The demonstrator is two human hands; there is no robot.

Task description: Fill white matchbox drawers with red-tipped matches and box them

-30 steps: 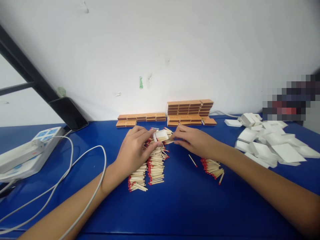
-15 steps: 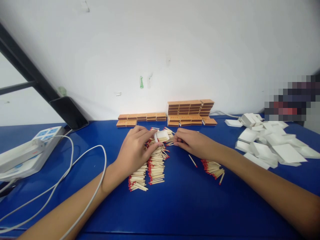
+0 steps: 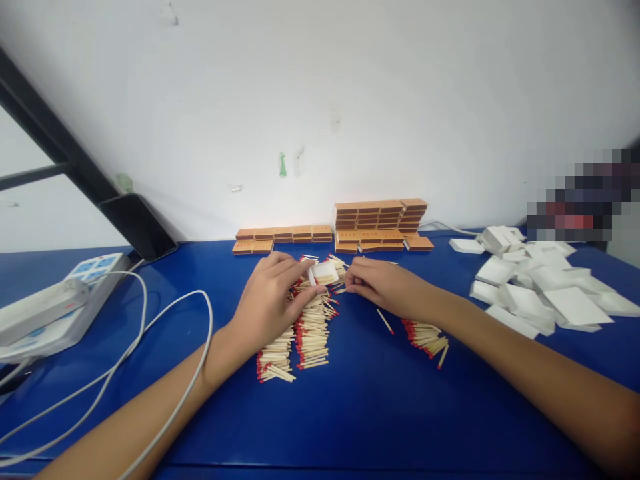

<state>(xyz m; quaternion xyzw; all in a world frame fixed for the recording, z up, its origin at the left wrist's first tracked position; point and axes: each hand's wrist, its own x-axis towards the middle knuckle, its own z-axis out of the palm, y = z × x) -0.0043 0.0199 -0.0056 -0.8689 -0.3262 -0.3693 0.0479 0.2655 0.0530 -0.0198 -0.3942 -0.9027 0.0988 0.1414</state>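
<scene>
A: Please, where is the white matchbox tray (image 3: 322,267) now, and which hand is nearer to it?

B: It sits above the spread matches, between the two hands; the left hand (image 3: 270,293) is the nearer one, because it touches the tray; the right hand (image 3: 379,279) is just beside the other end, with a small gap.

A: In what manner do the left fingers hold it?

B: The thumb is at the near edge and the forefinger at the far left corner; they stand apart only by the tray between them, so I judge a light pinch on its left end; the open side faces up, and a few matches lie inside, along the near side.

A: And the right fingers?

B: They are bunched, with the tips pointing left, toward the tray; one match (image 3: 341,291) shows just at these tips; whether they grip it, I cannot tell.

A: How does the long axis of the tray run?

B: Roughly from left to right, so it goes from the one hand to the other; the right fingers face the short end, and the opening lies to their left and slightly farther from the person; in my judgement, a match coming from this side should be raised over the end wall and laid along this axis; the match heap (image 3: 313,340) continues on the counter (image 3: 375,400), from under the tray toward the person.
</scene>
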